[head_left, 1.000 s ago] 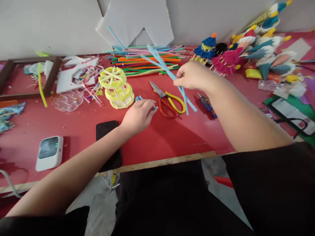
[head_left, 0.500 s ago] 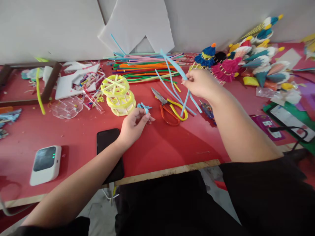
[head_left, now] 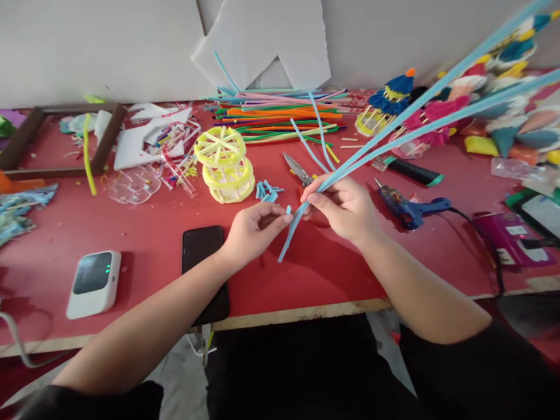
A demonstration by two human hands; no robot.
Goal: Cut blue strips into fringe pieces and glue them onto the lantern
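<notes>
Nothing is legible: the purple box [head_left: 507, 236] bears pale labels [head_left: 517, 230] too small to read.

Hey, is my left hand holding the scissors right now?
No, the left hand pinches a short light-blue piece, while the scissors lie partly behind the right hand.

Even light; soft shadows; slight blur

Head-worn camera, one view. The table [head_left: 144, 233] is looked down on from above its near edge, facing forward to the wall [head_left: 109, 46]. Left hand [head_left: 256, 230] and right hand [head_left: 345, 210] are framed near centre, within arm's reach.
</notes>
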